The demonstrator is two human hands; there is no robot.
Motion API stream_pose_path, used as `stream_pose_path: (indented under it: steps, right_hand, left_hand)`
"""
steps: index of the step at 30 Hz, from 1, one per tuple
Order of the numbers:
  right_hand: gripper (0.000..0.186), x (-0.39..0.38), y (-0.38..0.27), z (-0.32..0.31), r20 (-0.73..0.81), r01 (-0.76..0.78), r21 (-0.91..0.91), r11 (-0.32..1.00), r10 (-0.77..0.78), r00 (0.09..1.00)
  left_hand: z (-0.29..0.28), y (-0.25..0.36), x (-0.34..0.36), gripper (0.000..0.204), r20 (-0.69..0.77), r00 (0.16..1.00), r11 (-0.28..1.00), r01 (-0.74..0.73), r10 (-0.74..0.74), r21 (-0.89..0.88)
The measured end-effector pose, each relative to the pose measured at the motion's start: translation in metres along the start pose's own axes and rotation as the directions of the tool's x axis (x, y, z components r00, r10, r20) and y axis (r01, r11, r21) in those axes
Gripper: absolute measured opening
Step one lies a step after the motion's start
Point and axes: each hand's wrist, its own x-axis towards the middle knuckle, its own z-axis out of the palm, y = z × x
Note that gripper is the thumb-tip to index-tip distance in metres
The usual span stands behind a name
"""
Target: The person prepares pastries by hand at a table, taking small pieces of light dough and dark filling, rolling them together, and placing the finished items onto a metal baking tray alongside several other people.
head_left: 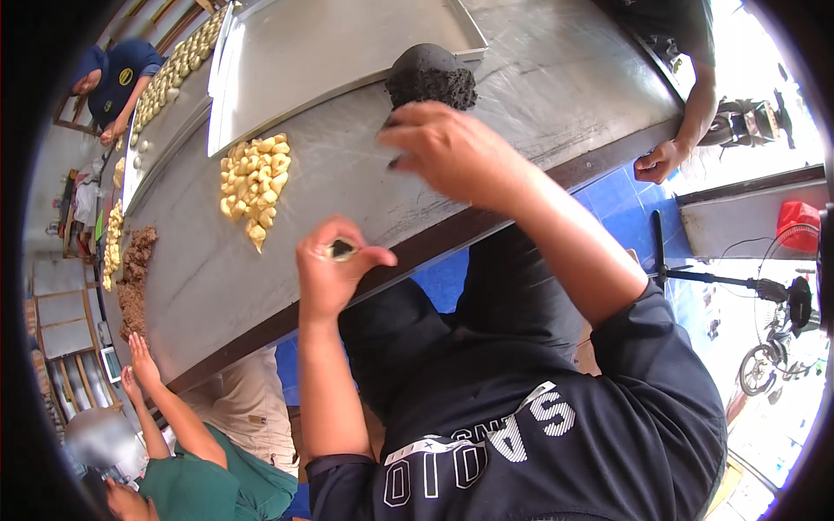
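Dark printed fabric of the person's shirt (486,434) fills the lower view, and both forearms rise from it toward the grey metal counter (347,182). A small piece of pale dough with a dark filling at its centre (341,249) is pinched in the clenched left hand (334,269), just off the counter's near edge. The right hand (447,152) is stretched, fingers loosely curled, to the rough black lump of filling (432,76) near the far edge; whether anything is grasped cannot be told, as the hand is blurred. A heap of small yellow dough pieces (254,184) is seen mid-counter, apparently still to be filled. A large shallow steel tray (330,43) beyond it is judged largely unfilled, while rows of pale shaped pieces (169,74) are laid along the far left end.
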Motion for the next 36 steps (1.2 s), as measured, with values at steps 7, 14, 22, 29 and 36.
stream_pose_path:
  steps: [7,14,22,29,36]
  right_hand:
    - [0.033,-0.030,0.022,-0.003,-0.006,-0.035,-0.183,0.982,0.034,0.999]
    - [0.030,-0.001,0.017,-0.037,-0.160,-0.040,-0.286,0.957,-0.007,0.987]
    - [0.024,0.023,0.065,-0.007,-0.262,-0.038,-0.290,0.956,-0.041,0.964]
    - [0.024,-0.007,0.031,-0.032,-0.128,0.159,-0.303,0.939,-0.206,0.970]
    - [0.060,0.040,0.081,-0.017,0.112,0.155,0.079,0.985,-0.163,0.980]
  left_hand:
    - [-0.079,-0.032,-0.031,0.032,-0.202,0.963,0.838,0.040,-0.177,-0.544]
    - [-0.083,-0.026,-0.036,0.050,-0.117,0.976,0.892,0.115,-0.184,-0.436]
    - [-0.075,-0.023,-0.036,0.057,-0.093,0.984,0.834,0.079,-0.153,-0.546]
    - [-0.077,-0.023,-0.030,0.058,-0.051,0.990,0.876,0.093,-0.132,-0.474]
    - [-0.075,-0.028,-0.032,0.064,-0.046,0.992,0.850,0.073,-0.114,-0.521]
